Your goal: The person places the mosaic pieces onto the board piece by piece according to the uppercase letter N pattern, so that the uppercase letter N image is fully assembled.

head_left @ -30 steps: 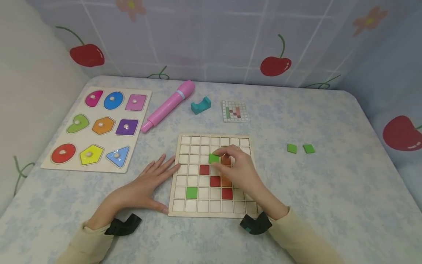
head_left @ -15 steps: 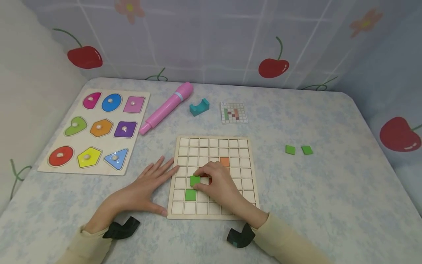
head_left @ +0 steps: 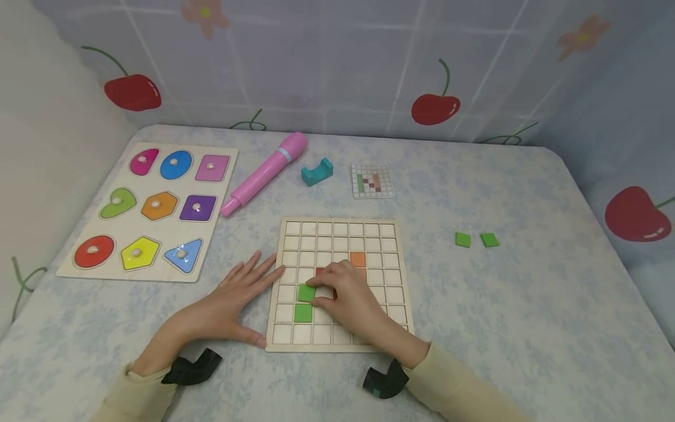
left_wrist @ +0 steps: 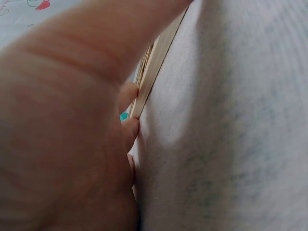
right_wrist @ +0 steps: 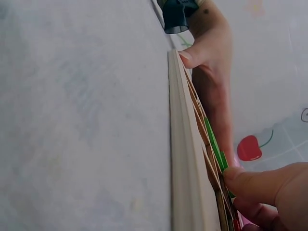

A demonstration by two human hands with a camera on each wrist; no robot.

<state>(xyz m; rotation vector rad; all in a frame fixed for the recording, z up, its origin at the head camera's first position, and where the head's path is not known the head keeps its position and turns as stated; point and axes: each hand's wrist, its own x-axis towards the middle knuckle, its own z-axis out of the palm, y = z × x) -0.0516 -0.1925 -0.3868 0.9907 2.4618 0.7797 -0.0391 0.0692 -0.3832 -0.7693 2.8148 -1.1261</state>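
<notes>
A wooden grid board (head_left: 321,347) lies on the table before me. My right hand (head_left: 350,299) pinches a green square tile (head_left: 306,292) between thumb and fingers, low over a cell. Just below it, another green tile (head_left: 303,313) sits in its cell. In the right wrist view the pinched tile (right_wrist: 223,160) is tilted against the board. An orange tile (head_left: 358,259) shows above the right hand, which partly hides red tiles (head_left: 319,271). My left hand (head_left: 227,305) lies spread on the table, its fingertips and thumb touching the board's left edge.
Two loose green tiles (head_left: 476,240) lie to the right. Behind the board are a small pattern card (head_left: 372,181), a teal holder (head_left: 317,173) and a pink pen-shaped tube (head_left: 265,174). A knobbed shape puzzle (head_left: 147,211) occupies the left side.
My right hand has carried the green tile left and toward me, from the board's middle to just above the placed green tile. The left hand stays at the board's edge.
</notes>
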